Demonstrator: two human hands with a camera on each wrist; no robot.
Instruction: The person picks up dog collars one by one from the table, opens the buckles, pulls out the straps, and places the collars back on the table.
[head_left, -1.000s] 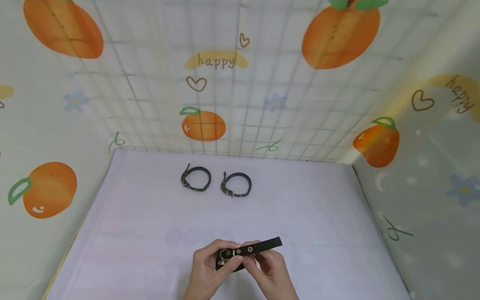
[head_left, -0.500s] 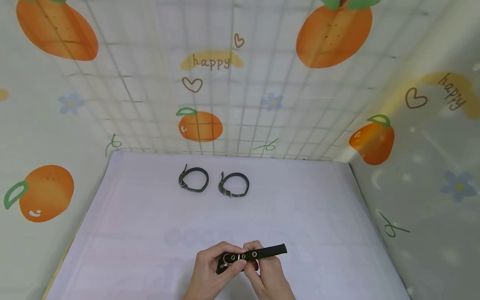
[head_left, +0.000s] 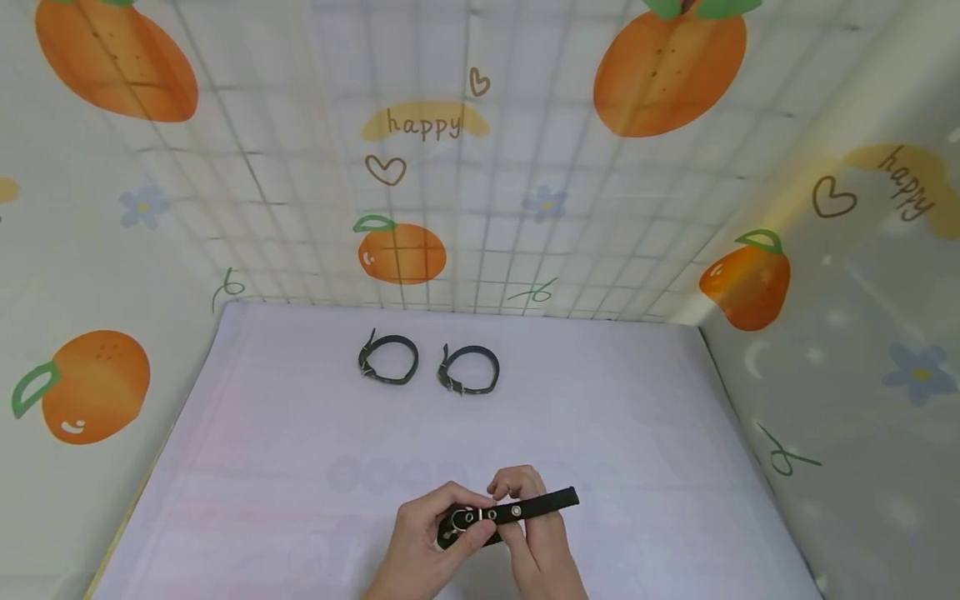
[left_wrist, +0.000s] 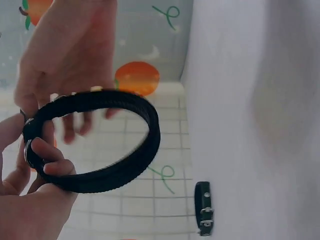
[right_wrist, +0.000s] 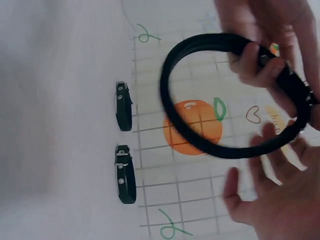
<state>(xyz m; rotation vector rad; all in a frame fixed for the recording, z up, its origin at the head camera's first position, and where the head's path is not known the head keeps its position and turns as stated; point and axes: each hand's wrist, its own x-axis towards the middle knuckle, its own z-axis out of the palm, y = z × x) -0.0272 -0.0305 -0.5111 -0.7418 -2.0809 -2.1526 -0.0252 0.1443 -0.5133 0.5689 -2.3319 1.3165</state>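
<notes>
Black collar point(head_left: 504, 514) is held in the air over the near part of the desk point(head_left: 615, 417), closed into a loop, strap end sticking out toward the right. Metal buckle point(head_left: 480, 514), a ring point(head_left: 457, 520) and metal-rimmed holes point(head_left: 516, 511) are seen along the strap. Collar is gripped at the buckle part by left hand point(head_left: 420, 533); strap is pinched between thumb and fingers, other fingers bent round the loop in the wrist views. Right hand point(head_left: 546, 537) is placed just beside, behind the strap end; its fingers are loosely bent and held apart, as seen in both wrist views. Whether the strap is touched by the right thumb cannot be told.

Two more black collars are laid on the desk toward the back: one buckled collar point(head_left: 365, 365) and, just beside it on the right, a second buckled collar point(head_left: 450, 382); not touching, both looped, both well apart from the hands.

Writing: "happy" point(head_left: 425, 125) is read on the back of the wall sheet point(head_left: 315, 133), lowercase, on a yellow smear; the same word point(head_left: 907, 183) is repeated, slanted, on the right side. Oranges point(head_left: 402, 254), hearts point(head_left: 386, 170) and blue flowers point(head_left: 544, 203) are printed around. Any marking on the collars cannot be made out.
</notes>
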